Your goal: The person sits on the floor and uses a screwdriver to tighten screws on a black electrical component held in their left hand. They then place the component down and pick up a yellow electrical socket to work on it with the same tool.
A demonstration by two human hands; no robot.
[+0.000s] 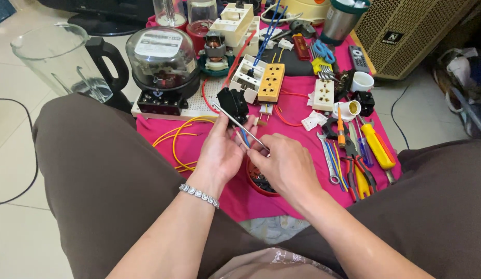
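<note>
Floor [23,227]: pale glossy tiles, daylit, left of frame.
Speaker cabinet [411,36]: beige mesh, upper right.
Cable [23,150]: black, on the tiles at left.

Bright, even daylight and a pretty clean shot overall

Soft light all over, only faint shadows under the arms. A bit of glare on the glass blender jug [59,59] upper left and the pale floor tiles [13,170]. Center's sharp; edges stretch slightly from the wide lens.

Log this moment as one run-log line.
left hand: holds black switch block | right hand: holds thin metal screwdriver, tip at block | surface: pink cloth | nearby: orange socket strip
</note>
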